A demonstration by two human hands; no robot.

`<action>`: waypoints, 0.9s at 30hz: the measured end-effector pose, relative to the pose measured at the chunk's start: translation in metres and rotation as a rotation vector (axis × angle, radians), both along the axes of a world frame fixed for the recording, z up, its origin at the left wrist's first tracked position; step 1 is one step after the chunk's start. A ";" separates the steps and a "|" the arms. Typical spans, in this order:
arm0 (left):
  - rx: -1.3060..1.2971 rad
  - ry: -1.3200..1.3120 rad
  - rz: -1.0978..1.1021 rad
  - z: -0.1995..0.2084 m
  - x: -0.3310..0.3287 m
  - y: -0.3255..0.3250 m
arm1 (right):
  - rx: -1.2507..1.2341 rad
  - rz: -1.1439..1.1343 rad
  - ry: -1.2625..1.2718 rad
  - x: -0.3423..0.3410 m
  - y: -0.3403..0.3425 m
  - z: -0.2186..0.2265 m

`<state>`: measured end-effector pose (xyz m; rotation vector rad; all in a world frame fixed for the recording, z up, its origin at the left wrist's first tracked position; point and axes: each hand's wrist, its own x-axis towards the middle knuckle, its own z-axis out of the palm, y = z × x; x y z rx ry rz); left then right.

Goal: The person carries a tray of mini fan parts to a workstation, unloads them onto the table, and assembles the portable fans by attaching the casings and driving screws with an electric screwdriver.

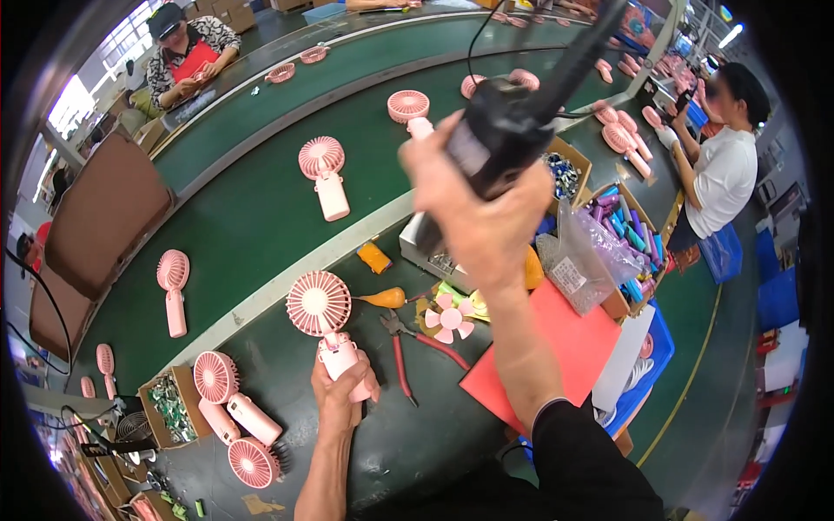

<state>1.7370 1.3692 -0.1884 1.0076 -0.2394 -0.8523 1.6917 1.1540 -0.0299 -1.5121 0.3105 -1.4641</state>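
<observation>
My left hand point(337, 391) is wrapped around the handle of a pink handheld fan point(319, 304), whose round grille head points up above the bench. My right hand point(486, 217), smeared by motion, grips a bulky black tool point(504, 130) that looks like an electric screwdriver; its tip is blurred. The tool is up in front of the conveyor, apart from the fan. Beside the held fan lie red-handled cutting pliers point(401, 347), an orange-handled tool point(382, 298) and a loose pink fan blade point(450, 318).
Pink fans point(252, 417) are piled at left by a box of small parts point(174, 408). More fans ride the green conveyor point(252, 191). At right are a red sheet point(556, 356), a box of coloured cylindrical cells point(630, 226) and a clear bag point(578, 260). Two co-workers sit farther off.
</observation>
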 end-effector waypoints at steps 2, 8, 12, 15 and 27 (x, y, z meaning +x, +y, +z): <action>0.005 -0.003 0.017 0.001 -0.002 -0.003 | -0.078 -0.122 0.038 -0.003 -0.016 -0.003; -0.011 0.037 0.067 -0.004 0.005 0.007 | 0.078 0.036 0.156 0.021 -0.018 -0.015; -0.113 0.112 0.034 -0.012 0.004 0.001 | 0.233 0.363 0.087 0.020 -0.008 -0.021; -0.106 0.140 0.064 -0.010 0.007 0.003 | 0.308 0.506 -0.004 0.029 0.022 -0.023; -0.104 0.200 0.089 -0.012 0.008 0.006 | 0.016 0.620 0.000 0.039 0.073 -0.053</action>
